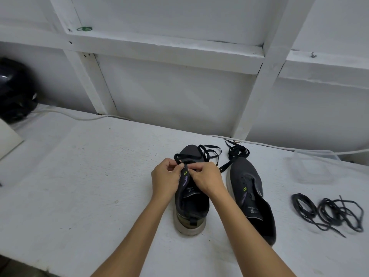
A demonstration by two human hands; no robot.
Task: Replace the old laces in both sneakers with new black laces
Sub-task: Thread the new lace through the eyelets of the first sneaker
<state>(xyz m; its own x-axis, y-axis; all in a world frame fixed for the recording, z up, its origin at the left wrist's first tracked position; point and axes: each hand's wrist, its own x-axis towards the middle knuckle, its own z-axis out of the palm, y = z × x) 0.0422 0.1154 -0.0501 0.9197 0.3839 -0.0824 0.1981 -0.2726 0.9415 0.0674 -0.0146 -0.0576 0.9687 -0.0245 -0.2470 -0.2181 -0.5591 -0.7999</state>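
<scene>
Two bare forearms reached in from the near edge of the white bench [79, 176], the hands meeting over the left sneaker [190, 208]. The left hand [165, 176] pinched a strand of the new black lace [209, 154] at the eyelets; the right hand [206, 177] sat close against it, fingertips curled in on the same spot — whether they gripped the lace or only the tongue could not be told. The rest of that lace looped loose over the toe on the far side.

The right sneaker [252, 198] stood just beside it on the right, eyelets bare, with a second black lace [238, 151] bundled at its toe. The old laces [327, 212] lay in a tangle further right, well apart from both shoes, near a clear plastic container [311, 166].

Lacing of the left sneaker seemed to be in its early rows, the right one untouched. The likely trouble: the slack loops over the toe could snag or twist as the lace is drawn through, leaving a flat lace kinked in an eyelet. Uneven pulling could also leave one end too short to tie — and with both hands crowding the tongue, an eyelet could easily be skipped unseen.
</scene>
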